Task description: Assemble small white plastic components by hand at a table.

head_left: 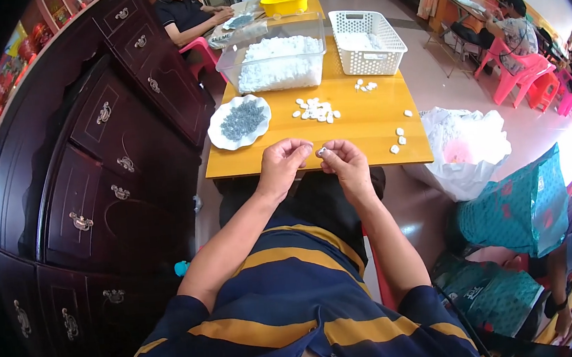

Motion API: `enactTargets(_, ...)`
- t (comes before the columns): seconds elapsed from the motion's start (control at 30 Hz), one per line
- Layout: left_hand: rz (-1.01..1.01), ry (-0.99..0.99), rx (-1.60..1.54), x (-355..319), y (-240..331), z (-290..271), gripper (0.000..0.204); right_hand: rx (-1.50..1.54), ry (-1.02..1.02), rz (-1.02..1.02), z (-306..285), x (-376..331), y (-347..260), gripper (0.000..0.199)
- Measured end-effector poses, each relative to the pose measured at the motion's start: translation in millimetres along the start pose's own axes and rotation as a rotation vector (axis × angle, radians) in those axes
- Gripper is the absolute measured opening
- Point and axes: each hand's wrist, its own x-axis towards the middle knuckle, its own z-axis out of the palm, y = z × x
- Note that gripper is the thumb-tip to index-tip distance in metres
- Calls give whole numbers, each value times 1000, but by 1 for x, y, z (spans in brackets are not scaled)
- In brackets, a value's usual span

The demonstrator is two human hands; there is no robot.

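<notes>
Fingers of our right hand [347, 164] pinched a small white piece [322, 152], light, stiff, edge-held; left hand [283, 163] curled beside.

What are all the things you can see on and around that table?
Wooden table: one, yellow-orange, centre.
Scalloped plate of small grey parts: one, white, table's left.
Clear plastic tub of white pieces: one, table's middle.
Lattice basket: one, white, right of tub.
Yellow basin: one, far end.
Loose white pieces: several clusters, tabletop.
Dark wooden cabinet: one, left.
White plastic bag: one, right.
Left hand: near table edge.
Right hand: pinching small white piece.
</notes>
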Motion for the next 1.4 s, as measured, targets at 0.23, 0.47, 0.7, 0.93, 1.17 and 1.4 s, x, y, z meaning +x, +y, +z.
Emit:
enactTargets(0.23, 9, -34, 31, 3, -5, -1, 15, 15, 3, 4, 6, -4, 2, 14)
enactTargets(0.47, 27, -26, 60, 2, -6, 4, 15, 52, 1, -14, 8, -4, 2, 14)
enactTargets(0.7, -26, -7, 22, 1, -8, 2, 14, 43, 13, -11, 7, -3, 1, 14)
enactTargets(0.93, -46, -38, 38, 0, -9, 2, 14, 13, 20, -34, 5, -2, 4, 14)
enactTargets(1.17, -83, -27, -14, -2, -8, 3, 12, 20, 9, -4, 5, -2, 4, 17)
enactTargets(1.4, -108, -8, -115, -1, -17, 2, 13, 53, 11, -7, 7, -2, 2, 15)
